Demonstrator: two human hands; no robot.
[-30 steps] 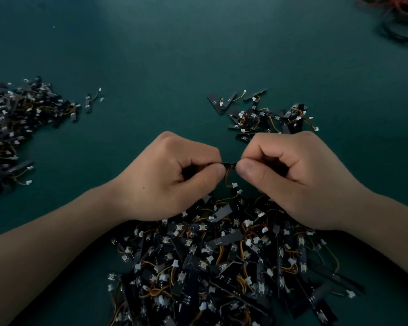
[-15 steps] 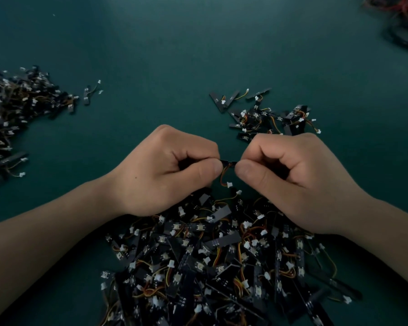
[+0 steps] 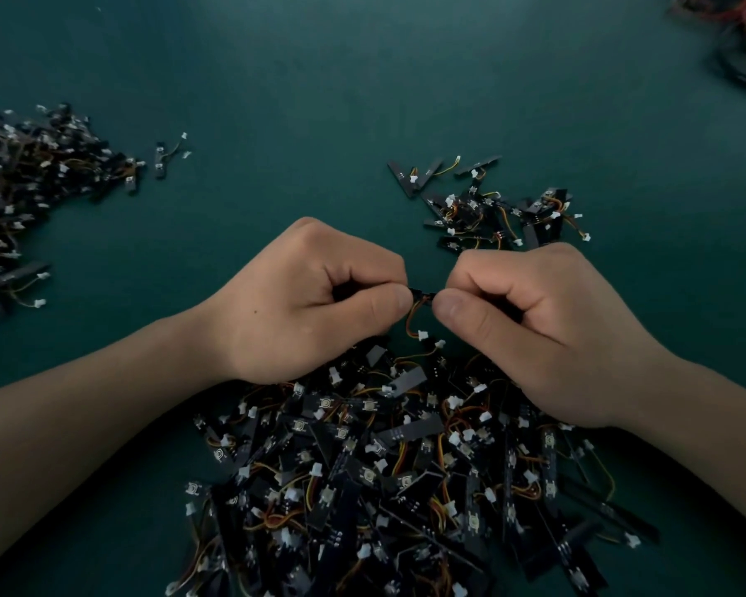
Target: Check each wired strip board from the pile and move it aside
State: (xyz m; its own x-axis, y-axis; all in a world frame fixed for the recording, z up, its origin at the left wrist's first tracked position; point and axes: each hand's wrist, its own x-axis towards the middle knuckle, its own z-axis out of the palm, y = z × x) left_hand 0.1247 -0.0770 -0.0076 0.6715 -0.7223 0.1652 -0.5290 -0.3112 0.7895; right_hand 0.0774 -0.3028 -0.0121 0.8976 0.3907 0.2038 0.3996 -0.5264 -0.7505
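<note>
A black strip board (image 3: 421, 292) is held level between both hands above the big pile (image 3: 405, 476). My left hand (image 3: 302, 303) pinches its left end with thumb and curled fingers. My right hand (image 3: 548, 329) pinches the other end the same way. Only a short stretch of the board shows between the thumbs. Its orange and yellow wires hang down to a white plug (image 3: 423, 336). The pile of black boards with white plugs and coloured wires lies under my wrists.
A small group of boards (image 3: 492, 209) lies just beyond my right hand. A larger heap (image 3: 31, 187) spreads at the left edge, with one stray board (image 3: 161, 159) beside it. Red and black cables (image 3: 741, 32) sit at the far right corner. Green mat (image 3: 319, 101) all round.
Both hands keep the same pinch on the board. The view has shifted slightly; the hands and board sit at almost the same spot.
</note>
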